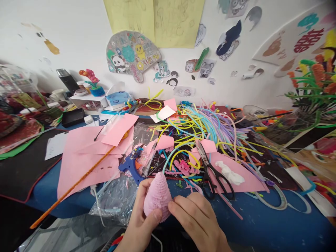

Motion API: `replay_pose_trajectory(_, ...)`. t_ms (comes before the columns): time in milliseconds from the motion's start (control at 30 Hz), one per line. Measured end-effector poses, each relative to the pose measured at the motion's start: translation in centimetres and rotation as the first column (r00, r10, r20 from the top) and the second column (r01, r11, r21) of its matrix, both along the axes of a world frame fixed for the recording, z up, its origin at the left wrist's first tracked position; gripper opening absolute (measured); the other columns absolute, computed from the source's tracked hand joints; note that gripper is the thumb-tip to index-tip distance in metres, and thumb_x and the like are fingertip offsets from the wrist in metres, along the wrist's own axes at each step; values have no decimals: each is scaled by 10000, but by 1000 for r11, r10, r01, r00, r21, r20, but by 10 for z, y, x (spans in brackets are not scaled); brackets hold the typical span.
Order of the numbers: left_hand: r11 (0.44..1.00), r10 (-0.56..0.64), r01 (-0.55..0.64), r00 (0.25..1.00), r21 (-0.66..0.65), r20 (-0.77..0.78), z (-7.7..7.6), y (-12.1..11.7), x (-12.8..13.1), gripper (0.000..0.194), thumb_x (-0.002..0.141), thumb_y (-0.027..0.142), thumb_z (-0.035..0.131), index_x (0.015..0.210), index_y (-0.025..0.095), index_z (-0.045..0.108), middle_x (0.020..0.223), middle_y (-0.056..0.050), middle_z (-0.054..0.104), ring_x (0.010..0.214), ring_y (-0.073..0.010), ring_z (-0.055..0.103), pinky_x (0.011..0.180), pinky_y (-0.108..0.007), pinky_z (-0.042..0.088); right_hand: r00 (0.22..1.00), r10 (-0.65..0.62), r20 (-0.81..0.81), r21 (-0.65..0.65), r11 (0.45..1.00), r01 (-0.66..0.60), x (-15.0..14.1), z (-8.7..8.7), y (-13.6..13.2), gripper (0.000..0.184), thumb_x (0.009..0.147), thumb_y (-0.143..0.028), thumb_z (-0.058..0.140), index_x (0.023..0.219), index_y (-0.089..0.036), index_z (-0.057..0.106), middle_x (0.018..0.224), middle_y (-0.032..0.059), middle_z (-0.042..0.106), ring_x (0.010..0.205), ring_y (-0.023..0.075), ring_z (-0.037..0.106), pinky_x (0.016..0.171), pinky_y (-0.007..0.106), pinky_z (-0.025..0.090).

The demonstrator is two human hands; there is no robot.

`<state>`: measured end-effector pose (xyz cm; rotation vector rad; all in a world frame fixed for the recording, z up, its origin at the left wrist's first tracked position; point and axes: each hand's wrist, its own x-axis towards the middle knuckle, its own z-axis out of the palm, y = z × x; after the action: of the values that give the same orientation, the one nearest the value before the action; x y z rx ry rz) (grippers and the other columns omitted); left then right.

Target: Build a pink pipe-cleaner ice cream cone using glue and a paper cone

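A pink cone wound from fuzzy pipe cleaner [158,194] stands tip up in front of me, close to the table's front edge. My left hand [143,218] is wrapped round its left side, with the thumb across the lower front. On the right, my right hand [198,218] has its fingers bent and the fingertips pressed at the cone's lower side. Whether a strand is pinched in them is hidden. A pale green pipe cleaner [168,159] rises just behind the tip. Beyond lie a blue hot glue gun [132,168] and black-handled scissors [214,173].
Pink sheets [86,154] cover the left of the blue table [262,231], with an orange pipe cleaner stick [78,185] across them. A heap of coloured pipe cleaners [223,122] fills the back. Crumpled white tissue [229,173] lies right, near a vase of fuzzy flowers [315,84].
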<state>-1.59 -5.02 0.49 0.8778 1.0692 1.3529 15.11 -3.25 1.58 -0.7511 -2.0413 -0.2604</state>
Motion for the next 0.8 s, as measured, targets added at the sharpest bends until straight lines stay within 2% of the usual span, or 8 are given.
replay_pose_trajectory(133,999,-49,49,998,0,34,4,2,3,494,722,554,776,1046,212,631,891,-33,665,787,-215,603,730,-301,491,997,26,73,-2,1000,-26,2,11,2,376,1017,-90,320,1044,-129,693,829,55,777,762,170,650,731,308,517)
replay_pose_trajectory(200,996,-85,85,995,10,61,5,4,2,437,757,528,756,1026,207,633,903,-48,702,811,-234,640,759,-322,506,994,46,100,-17,999,-44,2,13,3,377,1016,-87,322,1034,-125,696,838,54,779,765,169,649,728,305,516)
replay_pose_trajectory(367,986,-167,166,985,22,38,3,4,-2,423,861,446,679,1203,199,643,1157,-110,719,1061,-305,653,919,-386,515,999,47,17,50,998,-47,2,1,7,405,1023,-92,297,1033,-126,700,821,59,769,771,180,627,733,326,495)
replay_pose_trajectory(533,996,-85,85,994,-1,73,2,-2,0,547,815,445,732,1300,214,632,1320,-112,671,1235,-344,584,1015,-407,478,998,56,19,80,995,-57,3,-7,11,385,1020,-96,316,1041,-114,700,835,63,768,807,176,618,752,317,495)
replay_pose_trajectory(667,992,-125,126,989,-7,84,1,-1,0,510,827,466,700,1262,205,645,1183,-111,730,1145,-346,631,964,-416,503,998,55,20,72,996,-56,4,-4,11,393,1012,-98,308,1046,-137,698,812,51,761,797,172,620,742,315,510)
replay_pose_trajectory(800,981,-193,192,980,19,55,-4,3,-4,483,846,488,656,1241,210,637,1075,-105,744,1038,-334,663,874,-399,530,993,111,25,2,994,-111,7,3,10,401,1028,-107,294,1050,-136,693,836,48,753,822,160,626,784,287,522)
